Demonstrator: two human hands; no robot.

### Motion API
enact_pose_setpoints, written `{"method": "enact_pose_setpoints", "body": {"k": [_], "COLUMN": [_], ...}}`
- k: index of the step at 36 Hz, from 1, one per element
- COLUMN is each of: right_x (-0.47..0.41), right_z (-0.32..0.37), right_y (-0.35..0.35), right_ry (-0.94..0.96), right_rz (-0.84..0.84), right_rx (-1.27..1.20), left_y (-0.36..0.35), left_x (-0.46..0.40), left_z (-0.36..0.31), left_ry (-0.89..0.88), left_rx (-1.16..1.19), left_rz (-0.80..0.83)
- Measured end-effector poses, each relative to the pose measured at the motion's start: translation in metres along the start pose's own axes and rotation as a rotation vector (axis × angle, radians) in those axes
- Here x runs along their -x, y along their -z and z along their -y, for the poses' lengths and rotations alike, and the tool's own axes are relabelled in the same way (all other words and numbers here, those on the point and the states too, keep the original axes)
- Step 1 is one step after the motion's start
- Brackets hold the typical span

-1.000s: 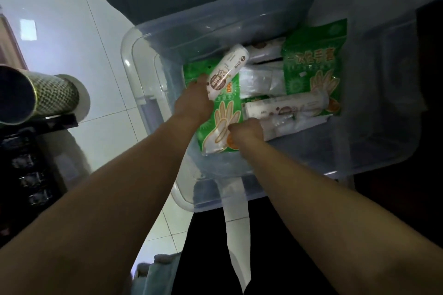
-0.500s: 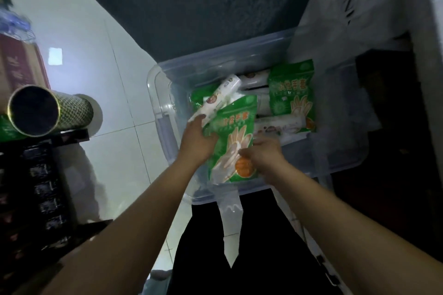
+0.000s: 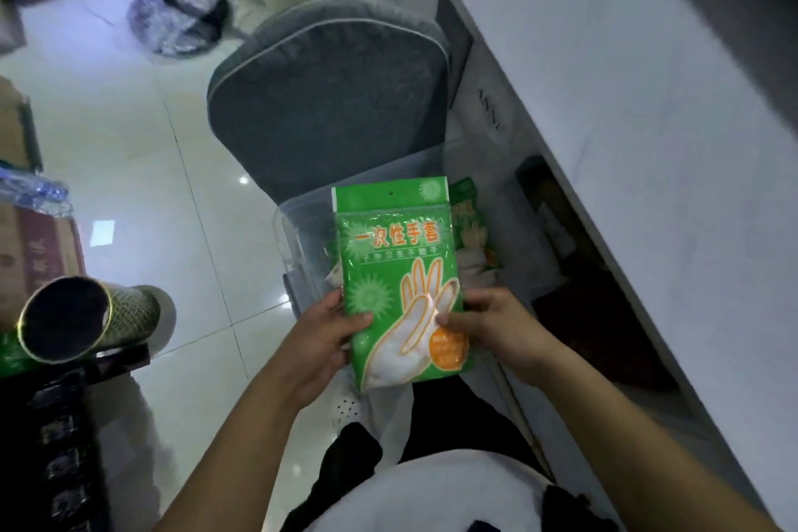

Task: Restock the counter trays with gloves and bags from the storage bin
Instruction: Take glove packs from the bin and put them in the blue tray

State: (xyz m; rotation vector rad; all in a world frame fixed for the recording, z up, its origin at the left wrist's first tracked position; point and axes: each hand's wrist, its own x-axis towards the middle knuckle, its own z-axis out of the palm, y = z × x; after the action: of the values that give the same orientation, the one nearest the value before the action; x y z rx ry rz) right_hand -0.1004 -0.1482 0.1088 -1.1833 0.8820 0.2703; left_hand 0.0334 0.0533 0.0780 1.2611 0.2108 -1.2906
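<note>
A green pack of disposable gloves [image 3: 395, 268], printed with a white hand outline, is held upright in front of me above the clear storage bin [image 3: 298, 220]. My left hand [image 3: 324, 333] grips the pack's lower left edge. My right hand [image 3: 492, 324] pinches its lower right edge. Behind the pack, inside the bin, a second green glove pack [image 3: 470, 225] and a white roll [image 3: 473, 268] show partly. The rest of the bin's contents are hidden by the held pack.
A grey cushioned chair seat [image 3: 328, 99] sits just beyond the bin. A white counter [image 3: 604, 78] runs along the right. At left stand a cylindrical can [image 3: 86, 320] on a dark shelf and cardboard boxes [image 3: 39, 246]. A fan base [image 3: 181, 17] stands on the tiled floor.
Both hands lifted the green glove pack out of the bin and raised it upright. The white roll is no longer in my left hand. The view has tilted up and away from the bin.
</note>
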Motion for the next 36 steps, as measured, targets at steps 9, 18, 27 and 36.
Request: {"method": "enact_pose_setpoints", "body": {"k": [9,18,27,36], "right_x": [-0.038,-0.174,-0.295,-0.323], "right_z": [-0.001,-0.028,-0.036,-0.032], "right_y": [0.023,0.069,0.088,0.087], "right_ry": [0.044,-0.236,-0.170,-0.306], "right_rz": [-0.359,-0.421,-0.539,-0.648], "right_rx": [0.034,0.293,0.608,0.546], "left_y": [-0.011,-0.002,-0.015,-0.021], "left_x": [0.014,-0.003,-0.052,-0.067], "left_z": [0.004,0.022,0.048,0.055], "left_ry": [-0.025,0.000,0.046,0.066], "left_rx": [0.031,0.140,0.303,0.339], "left_rz": [-0.153,-0.314,-0.417,-0.441]}}
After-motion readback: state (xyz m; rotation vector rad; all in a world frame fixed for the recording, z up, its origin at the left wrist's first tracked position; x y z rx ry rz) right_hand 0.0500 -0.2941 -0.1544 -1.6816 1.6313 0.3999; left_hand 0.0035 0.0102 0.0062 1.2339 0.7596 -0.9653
